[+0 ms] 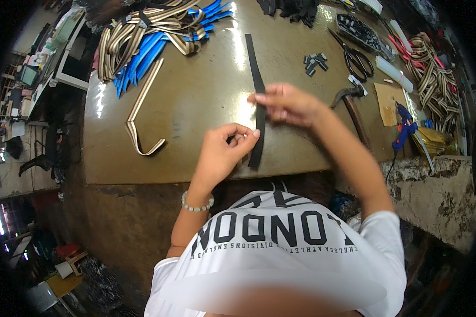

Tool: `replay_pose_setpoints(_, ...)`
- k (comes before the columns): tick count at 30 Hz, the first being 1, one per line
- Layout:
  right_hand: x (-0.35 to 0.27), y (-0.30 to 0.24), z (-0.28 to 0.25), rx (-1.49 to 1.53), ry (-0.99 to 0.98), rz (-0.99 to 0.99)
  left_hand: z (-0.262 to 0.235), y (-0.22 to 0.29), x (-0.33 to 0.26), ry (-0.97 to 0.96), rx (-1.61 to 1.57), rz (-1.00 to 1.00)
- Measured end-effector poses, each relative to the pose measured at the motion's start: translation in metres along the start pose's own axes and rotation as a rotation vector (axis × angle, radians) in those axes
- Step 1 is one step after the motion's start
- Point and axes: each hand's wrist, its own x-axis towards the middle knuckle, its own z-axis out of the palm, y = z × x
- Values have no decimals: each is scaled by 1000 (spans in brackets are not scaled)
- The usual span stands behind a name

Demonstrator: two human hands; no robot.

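Note:
A long black strap lies across the brown worktable, running from the far middle to the near edge. My right hand presses on the strap about halfway along it. My left hand is pinched beside the strap's near end, fingertips touching its edge; something small may be between the fingers, but I cannot make it out. A pale bead bracelet sits on my left wrist.
A folded beige striped strap lies to the left. Beige and blue straps are piled at the far left. To the right are small metal clips, black scissors, a hammer, a blue glue gun and more straps.

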Motion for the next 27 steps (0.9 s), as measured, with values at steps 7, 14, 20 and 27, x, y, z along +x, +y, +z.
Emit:
replay_pose_setpoints(7, 72, -77, -82, -785, 312, -229, 27, -34, -7, 151, 537, 319)
replay_pose_setpoints(14, 116, -44, -103, -1288, 709, -663, 19, -34, -7, 125, 733, 520)
replay_pose_setpoints(20, -40, -8, -35, -1214, 1106, -842, 16, -43, -10, 136, 644, 583)
replay_pose_setpoints(27, -267, 90, -128, -1127, 2209, -566, 15, -54, -14, 114, 746, 678)
